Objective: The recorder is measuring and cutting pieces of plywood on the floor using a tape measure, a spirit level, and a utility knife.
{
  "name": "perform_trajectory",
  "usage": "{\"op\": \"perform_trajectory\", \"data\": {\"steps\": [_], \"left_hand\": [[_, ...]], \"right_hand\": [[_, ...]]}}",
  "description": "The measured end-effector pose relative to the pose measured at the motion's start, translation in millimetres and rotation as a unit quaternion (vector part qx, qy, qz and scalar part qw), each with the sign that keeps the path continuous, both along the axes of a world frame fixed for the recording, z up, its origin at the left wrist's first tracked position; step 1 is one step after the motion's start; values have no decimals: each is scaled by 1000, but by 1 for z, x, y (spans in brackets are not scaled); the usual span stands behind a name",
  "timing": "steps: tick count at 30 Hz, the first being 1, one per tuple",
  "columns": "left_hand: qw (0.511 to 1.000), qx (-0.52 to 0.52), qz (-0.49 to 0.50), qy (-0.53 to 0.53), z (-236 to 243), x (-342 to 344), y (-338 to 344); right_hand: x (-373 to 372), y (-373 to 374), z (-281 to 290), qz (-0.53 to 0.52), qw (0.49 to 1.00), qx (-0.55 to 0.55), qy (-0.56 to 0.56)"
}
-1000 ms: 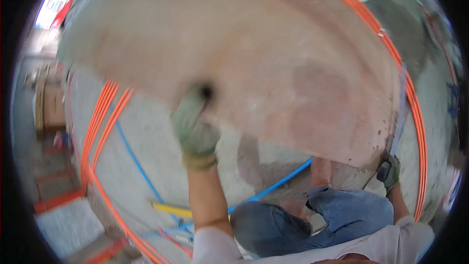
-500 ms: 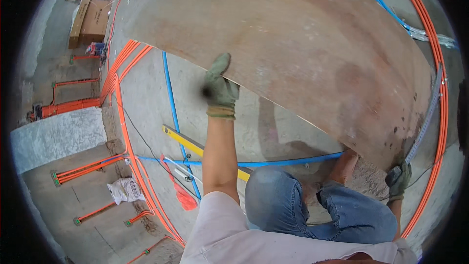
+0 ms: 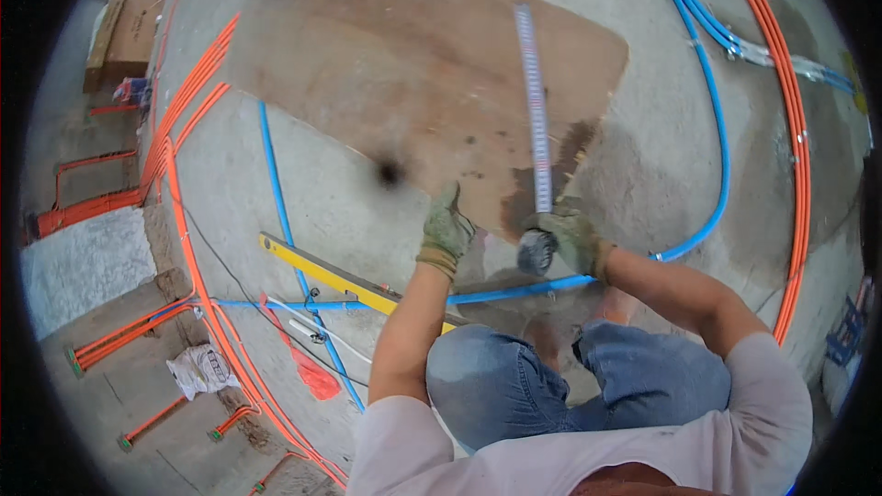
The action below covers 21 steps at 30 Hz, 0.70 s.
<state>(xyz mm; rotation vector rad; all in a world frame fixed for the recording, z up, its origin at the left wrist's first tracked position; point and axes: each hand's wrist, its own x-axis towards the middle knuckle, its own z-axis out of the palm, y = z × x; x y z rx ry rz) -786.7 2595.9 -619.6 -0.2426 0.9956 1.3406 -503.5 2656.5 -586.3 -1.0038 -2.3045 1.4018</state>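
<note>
A large brown wooden board (image 3: 386, 64), stained dark at its near right corner, stretches out in front of me. My left hand (image 3: 447, 231), in a green work glove, grips its near edge, thumb on top and the other fingers mostly hidden. My gloved right hand (image 3: 571, 237) is closed around a tape measure (image 3: 536, 252) at the board's near right corner. From it the pulled-out blade (image 3: 535, 101) runs away from me across the board's face.
A yellow spirit level (image 3: 331, 277) lies left of my knees, near blue pipes (image 3: 280, 207) and a red plastic piece (image 3: 317, 375). Orange conduits (image 3: 175, 211) cross the concrete floor at left, with more orange conduits (image 3: 797, 156) at right. Cardboard boxes (image 3: 129, 32) stand far left.
The board has come down and turned from its raised, tilted position. My right hand has moved left with the tape measure, whose blade now lies across the board. My left hand is lower.
</note>
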Motion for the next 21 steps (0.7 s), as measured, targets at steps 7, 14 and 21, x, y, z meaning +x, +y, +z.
{"op": "perform_trajectory", "data": {"steps": [7,14,21], "left_hand": [[975,-80,8,207,-43,-44,-73],[908,-135,-16,397,-61,-94,-118],[328,-388,-277,816,-26,-25,-172]], "right_hand": [[34,-35,-2,-162,821,-543,65],[87,-37,-12,-199,831,-517,50],[109,-53,-16,18,990,-71,-119]]}}
